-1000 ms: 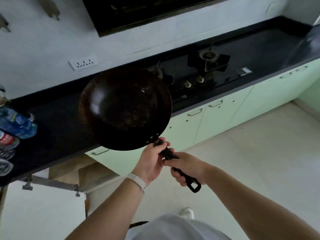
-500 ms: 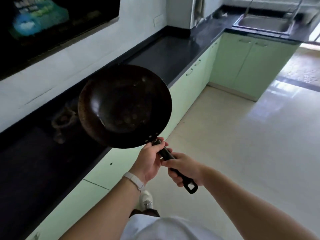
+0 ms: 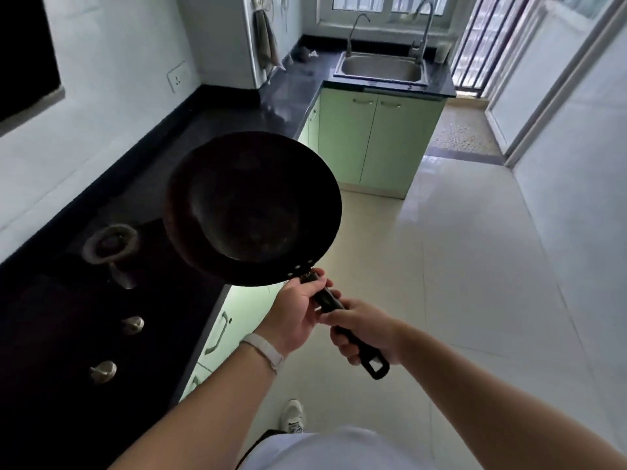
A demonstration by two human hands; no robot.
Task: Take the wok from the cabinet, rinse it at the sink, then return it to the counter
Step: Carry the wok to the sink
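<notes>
The wok (image 3: 252,208), dark and round, is held in the air in front of me, its bowl partly over the edge of the black worktop (image 3: 190,130) and partly over the floor (image 3: 458,266). My left hand (image 3: 298,315) grips the handle (image 3: 327,298) just behind the rivets; my right hand (image 3: 368,330) is closed around it farther back, the hanging loop poking out below. The step in hand, as I judge it, is the carry to the sink (image 3: 381,67), which lies well ahead at the end of the room under the tap (image 3: 422,28). Next the wok must travel forward and be lowered into the basin beneath the spout. The stove (image 3: 108,245) and its knobs sit close on my left; the worktop corner and the green cupboards (image 3: 373,140) narrow the way, while the floor to the right is open.
</notes>
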